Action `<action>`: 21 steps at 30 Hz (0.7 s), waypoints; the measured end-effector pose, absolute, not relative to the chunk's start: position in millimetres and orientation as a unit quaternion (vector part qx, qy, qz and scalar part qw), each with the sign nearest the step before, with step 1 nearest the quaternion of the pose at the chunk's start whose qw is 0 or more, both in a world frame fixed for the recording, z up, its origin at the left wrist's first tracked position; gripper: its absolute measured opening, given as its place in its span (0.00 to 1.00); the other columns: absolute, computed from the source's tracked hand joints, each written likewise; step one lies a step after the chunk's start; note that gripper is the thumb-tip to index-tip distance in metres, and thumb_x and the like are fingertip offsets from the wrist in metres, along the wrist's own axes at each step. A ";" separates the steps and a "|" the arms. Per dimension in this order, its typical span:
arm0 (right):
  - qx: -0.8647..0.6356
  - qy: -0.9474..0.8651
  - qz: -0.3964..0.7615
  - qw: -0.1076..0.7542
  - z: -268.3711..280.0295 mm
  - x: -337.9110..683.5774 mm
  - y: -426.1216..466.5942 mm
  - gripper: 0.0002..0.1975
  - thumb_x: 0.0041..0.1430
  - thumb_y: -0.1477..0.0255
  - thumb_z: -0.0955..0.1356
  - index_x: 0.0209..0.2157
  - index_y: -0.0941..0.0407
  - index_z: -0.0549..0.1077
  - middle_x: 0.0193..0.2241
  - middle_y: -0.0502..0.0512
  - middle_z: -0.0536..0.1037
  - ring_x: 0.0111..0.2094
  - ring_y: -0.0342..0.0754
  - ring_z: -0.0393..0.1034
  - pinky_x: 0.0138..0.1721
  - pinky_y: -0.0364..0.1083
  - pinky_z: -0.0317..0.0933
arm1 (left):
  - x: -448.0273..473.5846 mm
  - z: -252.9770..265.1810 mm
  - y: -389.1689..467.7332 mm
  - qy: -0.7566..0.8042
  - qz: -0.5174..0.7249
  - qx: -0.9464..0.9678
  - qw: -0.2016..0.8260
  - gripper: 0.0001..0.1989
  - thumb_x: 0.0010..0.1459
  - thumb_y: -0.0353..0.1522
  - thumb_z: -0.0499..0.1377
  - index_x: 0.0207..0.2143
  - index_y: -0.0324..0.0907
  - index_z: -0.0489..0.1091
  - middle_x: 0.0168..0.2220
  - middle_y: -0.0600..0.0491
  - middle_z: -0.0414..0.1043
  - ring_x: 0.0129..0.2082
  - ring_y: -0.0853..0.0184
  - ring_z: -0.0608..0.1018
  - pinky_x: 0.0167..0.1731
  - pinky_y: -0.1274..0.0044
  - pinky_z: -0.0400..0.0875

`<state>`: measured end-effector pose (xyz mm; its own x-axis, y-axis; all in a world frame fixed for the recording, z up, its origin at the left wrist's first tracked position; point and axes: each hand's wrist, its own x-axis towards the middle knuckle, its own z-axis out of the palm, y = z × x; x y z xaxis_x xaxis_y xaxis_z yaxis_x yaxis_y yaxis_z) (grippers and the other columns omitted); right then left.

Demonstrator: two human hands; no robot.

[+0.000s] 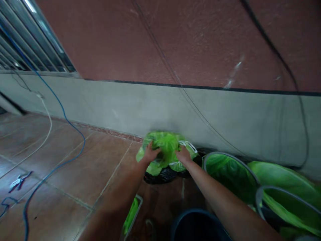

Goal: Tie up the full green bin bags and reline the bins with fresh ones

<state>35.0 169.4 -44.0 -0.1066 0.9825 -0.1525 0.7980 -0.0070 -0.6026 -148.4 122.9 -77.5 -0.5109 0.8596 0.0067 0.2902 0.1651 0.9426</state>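
Observation:
A crumpled green plastic garbage bag (167,142) with a white drawstring (189,145) sits low against the wall, over black plastic (164,174). My left hand (151,154) grips the green bag on its left side, fingers partly sunk in the folds. On the right side, beside the drawstring, my right hand (184,155) is closed on the same bag. The bag and my fingers are somewhat blurred. What the black plastic contains is hidden.
Bins lined in green (228,174) stand at the right, and a dark round bin (200,224) is nearest me. A tray with green material (131,214) lies below my left arm. At left are a blue cable (64,115), a white cable (47,134) and pliers (18,181).

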 end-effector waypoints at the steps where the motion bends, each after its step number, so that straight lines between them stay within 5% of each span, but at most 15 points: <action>1: -0.652 -0.687 0.260 0.188 -49.2 31.5 169.2 0.23 0.56 0.74 0.64 0.54 0.62 0.66 0.47 0.67 0.75 0.49 0.56 0.69 0.49 0.52 0.63 | -150.7 -86.4 131.5 0.732 0.454 0.420 0.287 0.36 0.42 0.37 0.69 0.54 0.36 0.64 0.55 0.38 0.66 0.57 0.55 0.68 0.56 0.65 0.62; 5: -0.509 -0.793 0.108 0.315 -43.8 0.0 166.1 0.29 0.59 0.73 0.62 0.62 0.60 0.57 0.59 0.66 0.63 0.60 0.57 0.56 0.58 0.56 0.53 | -155.4 -109.1 157.0 0.762 0.264 0.521 0.278 0.36 0.51 0.40 0.61 0.60 0.38 0.59 0.62 0.38 0.58 0.63 0.53 0.61 0.60 0.65 0.56; 8: -0.447 -0.868 0.115 0.183 -61.7 -21.6 172.1 0.26 0.63 0.68 0.60 0.62 0.53 0.59 0.64 0.61 0.55 0.64 0.58 0.47 0.60 0.60 0.46 | -152.9 -129.1 162.1 0.756 0.165 0.582 0.249 0.33 0.54 0.37 0.57 0.62 0.40 0.57 0.62 0.40 0.57 0.63 0.53 0.59 0.60 0.65 0.55; 13: -0.497 -0.840 0.208 -0.066 -148.0 -15.0 197.2 0.27 0.64 0.64 0.59 0.64 0.52 0.56 0.65 0.61 0.56 0.63 0.61 0.50 0.57 0.62 0.50 | -145.7 -172.2 154.6 0.772 0.075 0.591 0.222 0.37 0.54 0.39 0.57 0.65 0.42 0.52 0.62 0.38 0.54 0.60 0.49 0.62 0.56 0.62 0.60; 17: -0.492 -0.834 0.235 -0.086 -172.1 -10.5 211.3 0.28 0.63 0.66 0.61 0.64 0.53 0.55 0.65 0.60 0.54 0.63 0.60 0.49 0.58 0.60 0.50 | -147.7 -182.2 156.5 0.765 0.038 0.604 0.223 0.41 0.51 0.42 0.60 0.65 0.44 0.51 0.63 0.38 0.54 0.62 0.47 0.59 0.56 0.60 0.59; 21: -0.462 -0.848 0.261 0.007 -136.4 -9.6 197.5 0.28 0.59 0.70 0.65 0.61 0.57 0.60 0.64 0.64 0.57 0.63 0.57 0.51 0.59 0.56 0.51 | -155.7 -156.3 151.8 0.769 0.024 0.603 0.211 0.42 0.50 0.45 0.60 0.65 0.41 0.51 0.65 0.36 0.49 0.62 0.46 0.60 0.56 0.61 0.59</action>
